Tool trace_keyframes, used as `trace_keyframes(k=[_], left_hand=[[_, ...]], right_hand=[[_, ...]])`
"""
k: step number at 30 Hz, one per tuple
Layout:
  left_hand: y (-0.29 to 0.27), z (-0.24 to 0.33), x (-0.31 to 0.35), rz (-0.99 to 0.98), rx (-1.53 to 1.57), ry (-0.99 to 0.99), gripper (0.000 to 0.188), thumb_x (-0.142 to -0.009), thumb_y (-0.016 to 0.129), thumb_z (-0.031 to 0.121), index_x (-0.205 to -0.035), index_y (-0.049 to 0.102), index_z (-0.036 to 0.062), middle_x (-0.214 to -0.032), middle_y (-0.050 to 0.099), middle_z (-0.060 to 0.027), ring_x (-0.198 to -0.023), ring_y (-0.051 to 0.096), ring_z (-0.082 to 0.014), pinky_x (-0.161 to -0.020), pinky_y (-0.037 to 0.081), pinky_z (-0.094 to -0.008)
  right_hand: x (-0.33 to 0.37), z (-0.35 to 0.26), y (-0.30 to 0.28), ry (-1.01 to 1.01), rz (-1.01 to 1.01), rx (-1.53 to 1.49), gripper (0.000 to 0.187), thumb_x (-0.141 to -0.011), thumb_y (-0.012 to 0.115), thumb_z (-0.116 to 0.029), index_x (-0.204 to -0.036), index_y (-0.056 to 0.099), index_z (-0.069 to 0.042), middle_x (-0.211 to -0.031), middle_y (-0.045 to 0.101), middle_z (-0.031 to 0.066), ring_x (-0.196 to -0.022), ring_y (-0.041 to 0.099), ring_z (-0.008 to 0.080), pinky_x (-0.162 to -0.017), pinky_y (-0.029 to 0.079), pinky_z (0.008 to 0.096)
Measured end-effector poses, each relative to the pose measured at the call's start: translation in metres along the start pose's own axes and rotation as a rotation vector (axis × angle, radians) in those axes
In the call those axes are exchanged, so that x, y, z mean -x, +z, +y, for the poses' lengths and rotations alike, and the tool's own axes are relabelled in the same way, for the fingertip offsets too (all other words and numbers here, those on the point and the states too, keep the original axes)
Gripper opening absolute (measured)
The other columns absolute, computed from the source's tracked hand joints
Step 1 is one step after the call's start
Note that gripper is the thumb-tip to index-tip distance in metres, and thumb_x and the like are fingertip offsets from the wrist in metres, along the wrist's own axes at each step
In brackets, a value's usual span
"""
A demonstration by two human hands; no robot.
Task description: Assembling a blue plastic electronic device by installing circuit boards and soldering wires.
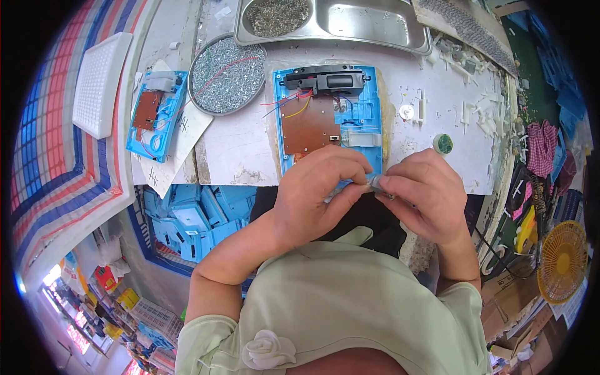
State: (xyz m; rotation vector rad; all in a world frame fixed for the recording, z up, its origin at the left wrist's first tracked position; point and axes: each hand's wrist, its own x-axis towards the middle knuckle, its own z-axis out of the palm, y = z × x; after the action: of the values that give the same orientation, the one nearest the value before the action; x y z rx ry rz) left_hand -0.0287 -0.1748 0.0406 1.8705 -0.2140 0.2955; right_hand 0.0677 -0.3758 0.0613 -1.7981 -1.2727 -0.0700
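Note:
In front of me a blue plastic housing (371, 112) lies on the table with its inside facing up. It holds a brown circuit board (306, 131), a black speaker-like unit (328, 81) along its far edge, and red, yellow and dark wires. Over its near edge, my left hand (325, 187) and my right hand (428, 190) meet. Their fingers are closed in a pinch around a small greyish part (374, 183). Fingertips cover most of this part, so its kind cannot be made out.
Left of the housing stand a round tray of screws (228, 75) and a second blue housing (156, 115). A metal tray (369, 22) spans the back. White plastic parts (487, 112) and a green roll (442, 144) lie to the right. Below the table, a crate holds blue shells (194, 215).

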Motion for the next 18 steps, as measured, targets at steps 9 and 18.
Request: trace_keyframes(k=[9, 18], left_hand=[[-0.003, -0.007, -0.001, 0.012, -0.107, 0.080, 0.033, -0.076, 0.077, -0.007, -0.103, 0.063, 0.0049, -0.115, 0.062, -0.0139, -0.098, 0.064, -0.0277, -0.075, 0.054, -0.0357], [-0.003, -0.005, -0.027, 0.134, -0.112, -0.210, 0.028, -0.074, 0.082, 0.003, -0.098, 0.070, 0.0055, -0.106, 0.057, -0.0110, -0.090, 0.056, -0.0210, -0.079, 0.049, -0.0352]], right_hand=[[0.007, 0.002, 0.002, -0.002, -0.009, 0.053, 0.040, -0.066, 0.084, 0.001, -0.105, 0.072, -0.003, -0.093, 0.069, 0.0102, -0.075, 0.064, 0.0279, -0.062, 0.054, 0.0342], [0.016, 0.018, -0.007, 0.122, 0.096, 0.091, 0.041, -0.072, 0.083, 0.003, -0.111, 0.070, -0.002, -0.099, 0.071, 0.0120, -0.080, 0.067, 0.0296, -0.071, 0.054, 0.0369]])
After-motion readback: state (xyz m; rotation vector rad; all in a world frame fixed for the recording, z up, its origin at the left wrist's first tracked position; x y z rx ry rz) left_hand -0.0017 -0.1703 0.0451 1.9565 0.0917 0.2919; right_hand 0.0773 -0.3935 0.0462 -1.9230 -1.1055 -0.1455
